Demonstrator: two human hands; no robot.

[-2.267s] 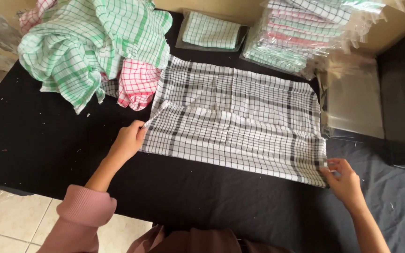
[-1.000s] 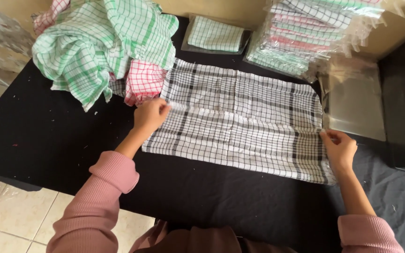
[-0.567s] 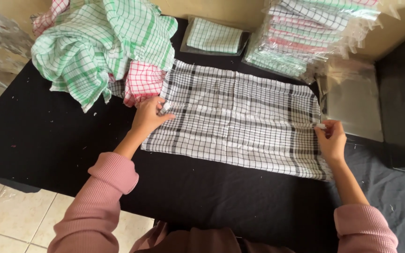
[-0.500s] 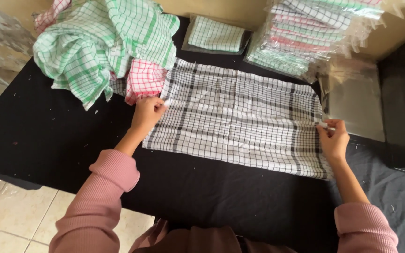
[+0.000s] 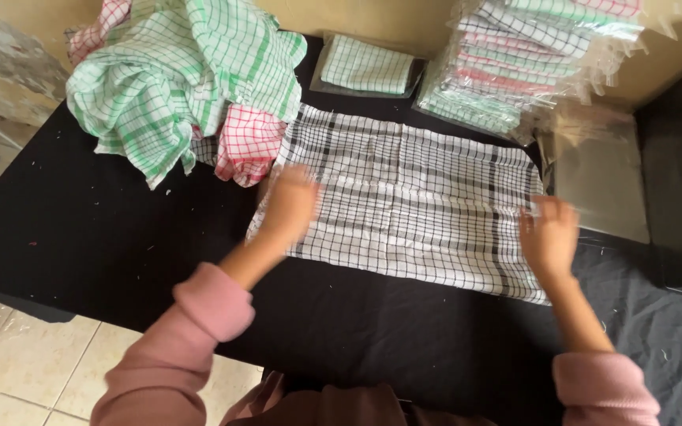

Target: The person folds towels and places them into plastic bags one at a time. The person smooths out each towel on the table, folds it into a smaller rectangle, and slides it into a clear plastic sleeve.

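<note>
A black-and-white checked cloth [image 5: 408, 197] lies spread flat on the black table [image 5: 80, 237]. My left hand [image 5: 290, 209] rests palm down on the cloth's left edge, blurred by motion. My right hand [image 5: 550, 237] lies on the cloth's right edge, fingers spread and also blurred. Neither hand grips anything that I can see. Both arms wear pink sleeves.
A heap of green and pink checked cloths [image 5: 183, 79] sits at the back left. A folded green cloth in a clear bag [image 5: 366, 67] lies at the back middle. A stack of bagged cloths [image 5: 530, 55] stands back right, with empty clear bags [image 5: 601, 177] beside it.
Both hands have let go of the cloth's side edges and moved onto its surface, the left one sliding right and toward me. The cloth now lies flat.
</note>
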